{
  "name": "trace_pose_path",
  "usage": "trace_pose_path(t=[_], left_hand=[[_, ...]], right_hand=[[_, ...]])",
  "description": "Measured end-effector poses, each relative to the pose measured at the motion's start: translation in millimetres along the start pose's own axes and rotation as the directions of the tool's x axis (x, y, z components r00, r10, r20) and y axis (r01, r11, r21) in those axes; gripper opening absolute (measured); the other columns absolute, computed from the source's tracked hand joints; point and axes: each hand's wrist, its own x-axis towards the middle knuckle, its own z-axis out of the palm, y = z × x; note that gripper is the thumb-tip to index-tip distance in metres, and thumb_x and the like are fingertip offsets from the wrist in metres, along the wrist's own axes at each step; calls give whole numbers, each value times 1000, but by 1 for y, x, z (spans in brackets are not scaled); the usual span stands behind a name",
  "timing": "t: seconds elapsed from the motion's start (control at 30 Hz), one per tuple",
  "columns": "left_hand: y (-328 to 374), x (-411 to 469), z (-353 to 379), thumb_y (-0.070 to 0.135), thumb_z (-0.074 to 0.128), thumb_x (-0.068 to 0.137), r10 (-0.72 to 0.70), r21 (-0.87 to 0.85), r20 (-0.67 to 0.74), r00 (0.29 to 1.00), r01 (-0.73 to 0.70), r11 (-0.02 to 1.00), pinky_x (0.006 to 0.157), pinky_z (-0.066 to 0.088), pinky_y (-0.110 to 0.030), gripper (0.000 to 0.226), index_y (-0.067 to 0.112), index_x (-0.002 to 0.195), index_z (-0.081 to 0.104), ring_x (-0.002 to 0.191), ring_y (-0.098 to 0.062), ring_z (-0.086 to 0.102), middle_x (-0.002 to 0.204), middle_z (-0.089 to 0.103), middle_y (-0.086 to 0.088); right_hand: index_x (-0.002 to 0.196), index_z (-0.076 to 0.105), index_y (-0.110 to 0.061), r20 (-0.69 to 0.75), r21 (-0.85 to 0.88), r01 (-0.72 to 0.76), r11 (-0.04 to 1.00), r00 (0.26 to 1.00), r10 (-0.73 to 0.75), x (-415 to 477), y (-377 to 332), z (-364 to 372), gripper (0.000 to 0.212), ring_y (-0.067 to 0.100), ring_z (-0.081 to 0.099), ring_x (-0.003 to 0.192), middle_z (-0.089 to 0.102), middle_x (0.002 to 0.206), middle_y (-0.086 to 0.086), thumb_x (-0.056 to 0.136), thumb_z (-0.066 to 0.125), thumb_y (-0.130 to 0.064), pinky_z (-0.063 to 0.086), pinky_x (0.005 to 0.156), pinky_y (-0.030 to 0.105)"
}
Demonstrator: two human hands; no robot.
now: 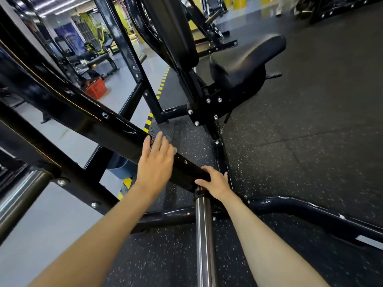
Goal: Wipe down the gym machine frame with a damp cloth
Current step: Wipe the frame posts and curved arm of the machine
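Cloth (152, 135) pressed on frame beam (93, 121) slanting down-right.

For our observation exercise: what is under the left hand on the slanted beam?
A speckled cloth, pressed on the black beam by the left hand; only its edge shows, the rest is covered.
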Motion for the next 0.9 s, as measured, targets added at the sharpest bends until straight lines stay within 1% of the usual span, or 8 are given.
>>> trace_pose_path(t=[0.1,0.2,0.33,0.43,0.5,0.6,0.67,0.9], left_hand=[[45,-4,5,22,38,87,162,-104,64,985,-154,983,110,22,-49,40,16,110,69,132,-25,47,127,61,-7],[59,-4,4,25,45,96,337,-177,142,931,-311,934,118,6,-49,39,16,132,55,142,-26,30,146,45,-8],[-23,2,-12,14,50,80,13,-15,-21,1000,-13,1000,110,14,-51,37,11,112,68,129,-29,50,124,63,-9],[-74,-8,-9,5,56,70,-176,-42,-97,980,173,984,105,17,-53,49,9,119,63,134,-29,44,133,57,-10],[-55,-8,-8,6,58,75,-126,-61,-102,987,120,991,105,19,-51,41,11,116,66,134,-25,44,132,57,-7],[-15,-4,1,19,40,85,232,-86,4,973,-231,969,112,21,-51,41,17,114,69,132,-24,47,128,61,-4],[-23,3,-1,21,43,86,356,-20,16,934,-356,934,116,13,-52,41,21,120,66,135,-23,43,131,59,-1],[-15,-4,12,7,80,60,180,-170,-43,983,-185,968,103,19,-49,46,13,104,71,124,-25,55,120,65,-6]], right_hand=[[132,48,-24,-1,-2,-10,1000,1000,10,-1,-3,0,47,16,50,127,61,128,-5,90,63,-39,-4,117,52],[131,48,-25,-26,-5,-44,999,999,44,0,-1,0,47,16,49,127,61,129,-7,90,64,-39,-2,117,53],[139,42,-26,24,2,-63,998,998,63,5,-14,-5,62,20,43,133,55,136,-5,85,68,-43,-1,117,53],[141,39,-29,49,-31,12,999,999,-10,14,-34,-4,71,18,42,135,53,138,-6,81,72,-44,-4,116,52],[138,42,-29,35,-97,54,994,998,-51,19,-43,4,69,18,47,131,58,132,-6,79,75,-40,0,117,53],[131,50,-24,-48,-64,65,996,997,-68,20,-42,20,66,21,50,126,61,126,-4,73,81,-34,16,115,55],[127,54,-20,-73,32,71,997,995,-68,21,-38,22,65,24,53,123,62,124,1,70,84,-32,27,112,55],[120,59,-20,-90,-16,134,991,987,-135,22,-35,16,57,19,55,118,64,120,-3,71,83,-35,19,115,50]])
